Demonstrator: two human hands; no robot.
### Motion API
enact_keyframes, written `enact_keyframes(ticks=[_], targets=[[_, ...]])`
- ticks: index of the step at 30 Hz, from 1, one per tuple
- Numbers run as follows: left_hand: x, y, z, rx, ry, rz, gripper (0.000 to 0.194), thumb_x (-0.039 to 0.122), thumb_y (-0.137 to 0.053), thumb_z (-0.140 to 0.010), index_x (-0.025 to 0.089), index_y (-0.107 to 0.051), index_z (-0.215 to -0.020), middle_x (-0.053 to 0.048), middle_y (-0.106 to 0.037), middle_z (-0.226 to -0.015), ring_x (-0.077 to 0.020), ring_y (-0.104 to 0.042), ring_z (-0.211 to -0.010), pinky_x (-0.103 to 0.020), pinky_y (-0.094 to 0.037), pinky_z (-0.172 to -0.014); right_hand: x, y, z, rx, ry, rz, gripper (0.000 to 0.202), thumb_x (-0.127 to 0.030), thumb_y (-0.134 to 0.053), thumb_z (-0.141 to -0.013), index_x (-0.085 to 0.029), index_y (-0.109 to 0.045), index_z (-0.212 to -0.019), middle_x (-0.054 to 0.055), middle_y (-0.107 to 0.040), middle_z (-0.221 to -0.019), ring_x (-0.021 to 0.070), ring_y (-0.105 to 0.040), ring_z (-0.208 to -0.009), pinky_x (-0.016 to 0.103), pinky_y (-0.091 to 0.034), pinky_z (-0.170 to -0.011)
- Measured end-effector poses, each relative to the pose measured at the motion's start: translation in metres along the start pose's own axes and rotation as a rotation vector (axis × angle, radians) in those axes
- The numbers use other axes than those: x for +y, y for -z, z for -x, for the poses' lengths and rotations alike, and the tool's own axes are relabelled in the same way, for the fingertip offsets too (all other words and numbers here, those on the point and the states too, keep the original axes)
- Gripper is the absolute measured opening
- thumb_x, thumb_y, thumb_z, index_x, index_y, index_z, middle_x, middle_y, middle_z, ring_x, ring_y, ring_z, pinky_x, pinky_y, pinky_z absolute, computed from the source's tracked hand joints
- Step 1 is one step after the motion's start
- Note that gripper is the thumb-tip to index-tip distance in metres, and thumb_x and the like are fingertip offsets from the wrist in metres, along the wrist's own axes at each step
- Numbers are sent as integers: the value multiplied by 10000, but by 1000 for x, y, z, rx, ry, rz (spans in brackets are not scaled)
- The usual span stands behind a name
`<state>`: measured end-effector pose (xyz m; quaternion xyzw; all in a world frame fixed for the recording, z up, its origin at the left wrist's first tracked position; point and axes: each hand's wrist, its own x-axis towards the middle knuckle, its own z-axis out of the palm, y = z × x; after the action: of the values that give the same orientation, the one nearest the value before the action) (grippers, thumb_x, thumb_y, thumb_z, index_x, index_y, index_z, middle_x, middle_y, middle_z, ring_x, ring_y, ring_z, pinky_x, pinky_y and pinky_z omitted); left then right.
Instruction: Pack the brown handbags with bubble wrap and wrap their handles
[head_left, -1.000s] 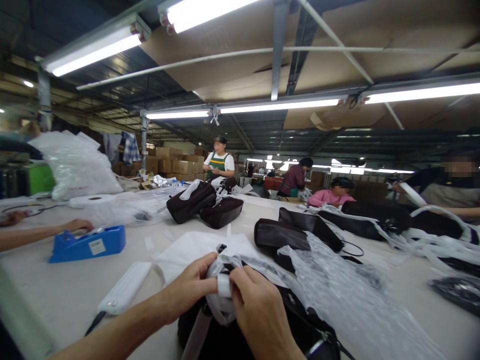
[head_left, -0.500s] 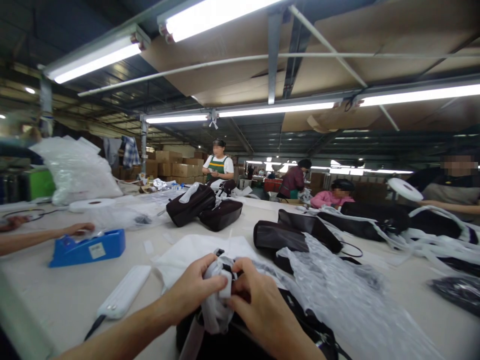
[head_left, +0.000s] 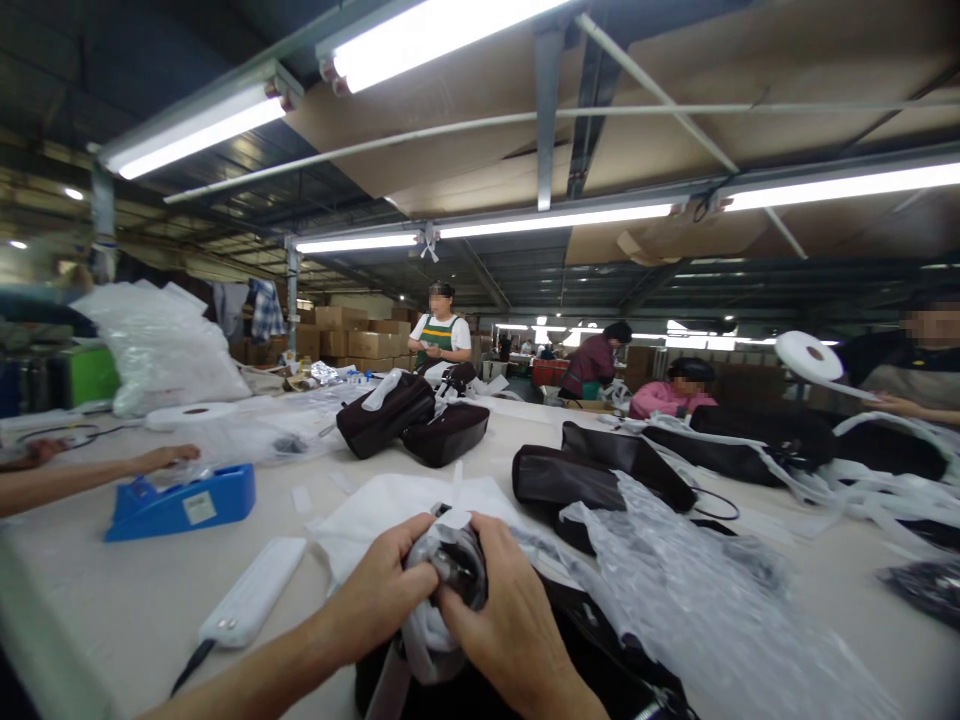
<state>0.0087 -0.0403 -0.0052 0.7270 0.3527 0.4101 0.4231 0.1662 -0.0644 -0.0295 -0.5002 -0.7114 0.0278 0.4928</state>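
Both my hands close around a rolled bundle (head_left: 427,645) in whitish wrapping, with dark and shiny metal parts showing at its top. My left hand (head_left: 386,585) grips it from the left, thumb pressed on the top. On the other side, my right hand (head_left: 506,610) wraps its fingers round it, thumb at the opening. A white strip (head_left: 457,490) sticks up behind the bundle. Beneath my hands lies a black bag (head_left: 600,645), partly hidden by them. What the wrapping covers inside I cannot make out.
A blue tape dispenser (head_left: 180,505) and a white power strip (head_left: 255,590) lie on the left, near a co-worker's hand (head_left: 169,457). Black bags (head_left: 566,475) and clear plastic wrap (head_left: 697,570) spread to the right. Other people work around the table (head_left: 292,650).
My right hand has moved from pinching at the bundle's side to wrapping round it. The white piece at its front no longer shows; dark and metal parts now do.
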Motion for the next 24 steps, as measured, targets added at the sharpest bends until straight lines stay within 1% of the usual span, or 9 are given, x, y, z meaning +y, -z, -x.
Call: enact_keyframes(ticks=[2, 4, 6, 8, 11, 14, 19, 21, 24], targets=[[1, 3, 1, -23, 17, 29, 281, 138, -487, -630, 167, -609, -881, 9, -606, -826, -195, -543, -831, -271, -415, -740, 1, 2, -3, -59, 32, 2, 450, -197, -600, -719, -153, -579, -1166, 132, -675, -1100, 288, -640, -1039, 407, -507, -927], [5, 6, 1, -40, 24, 4, 278, 136, -502, -617, 165, -611, -871, 15, -598, -807, -183, -528, -801, -254, -404, -697, 3, 5, -5, -99, 80, 38, 392, -198, -593, -735, -153, -608, -1124, 128, -695, -1050, 290, -649, -995, 413, -519, -895], [10, 8, 1, -50, 18, -53, 254, 142, -513, -622, 165, -615, -854, 24, -580, -778, -169, -506, -763, -242, -389, -664, 5, 9, -4, -104, 147, 76, 362, -189, -584, -739, -150, -630, -1096, 128, -707, -1011, 300, -653, -973, 427, -528, -870], [15, 9, 1, -67, 7, -106, 219, 155, -519, -645, 167, -616, -841, 29, -567, -762, -162, -496, -743, -240, -382, -652, 9, 9, -2, -85, 174, 61, 411, -203, -583, -752, -136, -625, -1156, 149, -710, -1073, 315, -654, -1018, 441, -529, -896], [20, 10, 0, -89, -2, -139, 185, 172, -519, -673, 167, -612, -833, 22, -574, -771, -169, -505, -756, -244, -388, -657, 14, 7, 3, -79, 71, -69, 530, -262, -592, -790, -134, -565, -1304, 162, -666, -1246, 313, -636, -1123, 434, -506, -980], [18, 9, 0, -99, 35, -84, 191, 188, -523, -675, 169, -612, -843, 21, -574, -759, -167, -506, -734, -246, -392, -637, 14, 5, 6, -101, -39, -202, 534, -293, -592, -803, -134, -559, -1311, 153, -632, -1298, 302, -605, -1171, 433, -470, -1034], [13, 8, 2, -104, 169, 234, 347, 212, -600, -618, 149, -646, -956, -5, -658, -832, -185, -558, -798, -254, -422, -702, 10, 5, 2, -158, -38, -367, 518, -242, -553, -819, -149, -538, -1329, 120, -590, -1322, 256, -538, -1239, 399, -418, -1082], [12, 8, 3, -86, 220, 334, 416, 213, -631, -586, 141, -653, -995, -10, -673, -821, -192, -578, -814, -260, -432, -731, 7, 5, 0, -196, -70, -430, 523, -237, -564, -818, -162, -529, -1334, 105, -589, -1323, 246, -542, -1234, 390, -413, -1085], [9, 6, 4, -41, 255, 401, 444, 191, -651, -556, 131, -666, -996, -14, -681, -798, -186, -591, -798, -254, -437, -726, 3, 3, -2, -217, -146, -512, 518, -247, -598, -798, -162, -543, -1306, 97, -621, -1287, 249, -582, -1184, 398, -431, -1068]])
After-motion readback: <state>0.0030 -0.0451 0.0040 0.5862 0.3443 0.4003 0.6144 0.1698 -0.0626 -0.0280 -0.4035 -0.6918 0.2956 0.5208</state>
